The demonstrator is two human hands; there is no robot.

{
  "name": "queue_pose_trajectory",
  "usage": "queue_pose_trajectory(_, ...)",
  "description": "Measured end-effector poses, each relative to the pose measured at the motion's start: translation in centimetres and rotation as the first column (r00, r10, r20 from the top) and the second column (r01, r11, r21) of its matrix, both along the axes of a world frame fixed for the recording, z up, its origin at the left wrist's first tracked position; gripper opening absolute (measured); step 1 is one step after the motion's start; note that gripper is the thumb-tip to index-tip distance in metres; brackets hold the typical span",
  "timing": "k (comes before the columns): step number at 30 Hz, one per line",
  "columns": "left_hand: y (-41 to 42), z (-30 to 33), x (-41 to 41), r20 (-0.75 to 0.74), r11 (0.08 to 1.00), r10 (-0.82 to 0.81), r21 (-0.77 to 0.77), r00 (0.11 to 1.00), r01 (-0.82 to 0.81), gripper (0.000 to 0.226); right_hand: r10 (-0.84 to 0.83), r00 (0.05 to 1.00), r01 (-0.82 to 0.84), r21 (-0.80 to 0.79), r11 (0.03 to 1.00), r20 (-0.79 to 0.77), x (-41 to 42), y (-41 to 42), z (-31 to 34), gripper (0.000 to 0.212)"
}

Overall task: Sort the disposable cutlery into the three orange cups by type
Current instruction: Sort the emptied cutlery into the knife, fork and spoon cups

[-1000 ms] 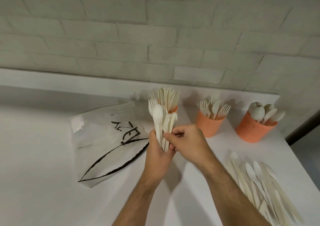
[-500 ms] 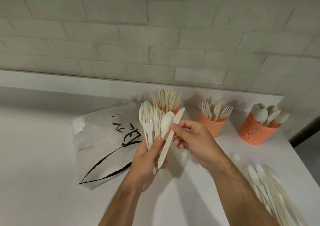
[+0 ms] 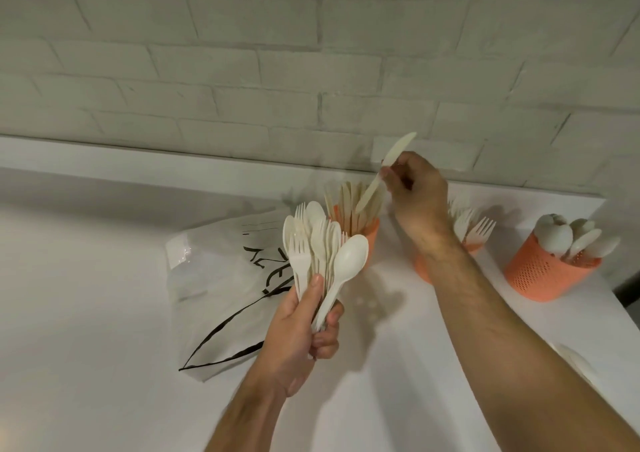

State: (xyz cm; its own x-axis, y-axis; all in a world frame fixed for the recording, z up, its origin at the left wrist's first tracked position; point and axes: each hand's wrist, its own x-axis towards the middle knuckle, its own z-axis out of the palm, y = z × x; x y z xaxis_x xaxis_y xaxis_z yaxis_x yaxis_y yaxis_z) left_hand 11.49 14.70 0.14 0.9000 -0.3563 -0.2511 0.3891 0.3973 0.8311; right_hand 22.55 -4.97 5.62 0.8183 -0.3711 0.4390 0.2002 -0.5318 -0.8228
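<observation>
My left hand grips a fanned bundle of cream forks and spoons upright above the table. My right hand pinches a single cream knife by its middle, tilted, with its lower end over the left orange cup, which holds several knives. The middle orange cup, with forks sticking out, is mostly hidden behind my right forearm. At the far right stands the third orange cup, filled with spoons.
A crumpled white plastic bag with black lettering lies left of the cups. More loose cutlery peeks out at the right edge behind my right arm. A white brick wall and a ledge run along the back of the white table.
My right hand pulled a knife out of the bundle and carried it up and right to above the knife cup. My left hand stayed, still holding the bundle.
</observation>
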Motion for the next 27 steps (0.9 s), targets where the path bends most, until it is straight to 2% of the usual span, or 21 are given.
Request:
queue_pose_trajectory(4, 0.2, 0.2, 0.1, -0.010, 0.999, -0.045, -0.004, 0.999, 0.045, 0.027, -0.006, 0.974, -0.043, -0.209, 0.977, -0.226, 0.8, 1.1, -1.9, 0.013)
queue_pose_trajectory(7, 0.4, 0.3, 0.1, -0.019, 0.996, -0.084, -0.013, 0.996, 0.084, 0.027, -0.048, 0.928, -0.102, -0.378, 0.920, -0.368, 0.2, 1.5, -2.1, 0.026)
queue_pose_trajectory(9, 0.4, 0.1, 0.2, -0.042, 0.996, -0.092, -0.015, 0.995, 0.092, 0.029, -0.100, 0.904, -0.074, -0.384, 0.920, -0.415, -0.6, 1.4, -1.5, 0.035)
queue_pose_trajectory(10, 0.4, 0.0, 0.3, -0.055, 0.995, -0.095, -0.012, 0.994, 0.094, 0.030, -0.122, 0.912, -0.009, -0.316, 0.949, -0.392, -1.2, 1.3, -1.0, 0.035)
queue_pose_trajectory(12, 0.2, -0.2, 0.4, -0.078, 0.995, -0.098, -0.016, 0.992, 0.097, 0.033, -0.154, 0.964, 0.110, -0.202, 0.973, -0.216, -2.8, 1.3, 0.3, 0.027)
queue_pose_trajectory(14, -0.1, -0.4, 0.5, -0.093, 0.996, -0.088, -0.027, 0.992, 0.086, 0.036, -0.105, 0.994, 0.100, -0.173, 0.980, -0.023, -5.4, 2.0, 1.5, 0.019)
queue_pose_trajectory(16, -0.5, -0.4, 0.5, -0.094, 0.996, -0.084, -0.035, 0.992, 0.081, 0.031, -0.009, 0.998, 0.024, -0.245, 0.969, 0.062, -8.7, 3.6, 2.2, 0.015)
queue_pose_trajectory(18, -1.1, -0.2, 0.3, -0.072, 0.996, -0.089, -0.019, 0.993, 0.088, 0.026, 0.052, 0.999, -0.042, -0.365, 0.930, 0.015, -11.3, 5.5, 1.6, 0.014)
queue_pose_trajectory(21, -1.9, 0.4, -0.2, -0.018, 0.995, -0.083, 0.062, 0.996, 0.084, 0.034, 0.013, 0.999, -0.036, -0.491, 0.870, -0.049, -12.6, 6.6, -0.5, 0.015)
queue_pose_trajectory(24, -2.4, 0.6, -0.8, 0.004, 0.993, -0.064, 0.098, 0.998, 0.063, 0.038, -0.054, 0.994, -0.005, -0.530, 0.848, -0.096, -13.2, 6.8, -0.9, 0.009)
queue_pose_trajectory(27, -2.6, 0.3, -1.0, 0.032, 0.993, -0.030, 0.112, 0.999, 0.026, 0.028, -0.113, 0.984, 0.016, -0.562, 0.827, -0.139, -13.7, 6.9, -0.5, 0.002)
